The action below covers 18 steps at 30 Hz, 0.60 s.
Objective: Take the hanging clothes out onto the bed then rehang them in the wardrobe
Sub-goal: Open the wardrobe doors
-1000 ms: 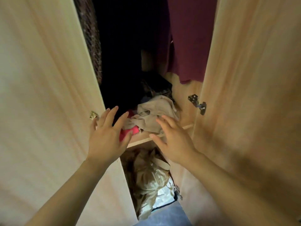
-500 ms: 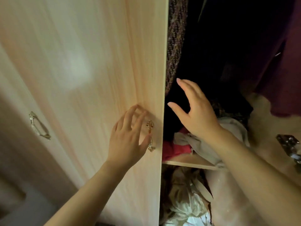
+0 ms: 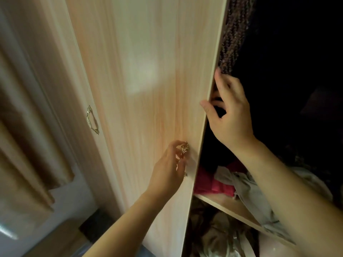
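Knitwear (image 3: 234, 34), brown, hangs beside pale wardrobe door (image 3: 148, 80).

I see the wardrobe (image 3: 61, 75) in pale wood grain, its door (image 3: 148, 80) standing partly open with a brass handle (image 3: 184, 147) near the free edge. Inside, a brown knitted garment (image 3: 232, 34) hangs just behind that edge. Beside it, dark clothes (image 3: 289, 62) hang in deep shadow, too dim for me to tell apart.
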Each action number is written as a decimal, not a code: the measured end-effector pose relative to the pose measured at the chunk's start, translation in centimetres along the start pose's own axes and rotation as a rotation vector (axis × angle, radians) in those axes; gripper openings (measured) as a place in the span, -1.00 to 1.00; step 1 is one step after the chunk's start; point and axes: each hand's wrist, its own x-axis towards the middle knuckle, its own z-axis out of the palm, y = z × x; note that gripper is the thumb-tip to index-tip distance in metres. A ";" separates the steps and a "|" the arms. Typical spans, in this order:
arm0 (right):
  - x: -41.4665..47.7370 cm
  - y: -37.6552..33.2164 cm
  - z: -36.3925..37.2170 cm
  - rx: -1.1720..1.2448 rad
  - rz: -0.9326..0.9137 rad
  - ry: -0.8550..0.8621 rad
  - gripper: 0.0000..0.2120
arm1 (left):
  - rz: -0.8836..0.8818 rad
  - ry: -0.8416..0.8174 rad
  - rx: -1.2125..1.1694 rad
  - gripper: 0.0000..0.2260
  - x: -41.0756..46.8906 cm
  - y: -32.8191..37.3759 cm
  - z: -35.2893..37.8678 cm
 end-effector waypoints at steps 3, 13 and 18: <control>0.0 -0.1 0.0 0.020 -0.014 -0.005 -0.44 | -0.052 -0.006 -0.069 -0.66 -0.2 0.3 0.1; -2.1 -5.9 0.9 0.057 -0.045 0.068 -0.46 | -0.034 -0.030 -0.017 -0.67 -4.7 -1.0 -3.6; -3.2 -11.8 1.9 0.065 -0.036 0.079 -0.46 | -0.037 -0.071 -0.016 -0.67 -7.9 -1.5 -8.3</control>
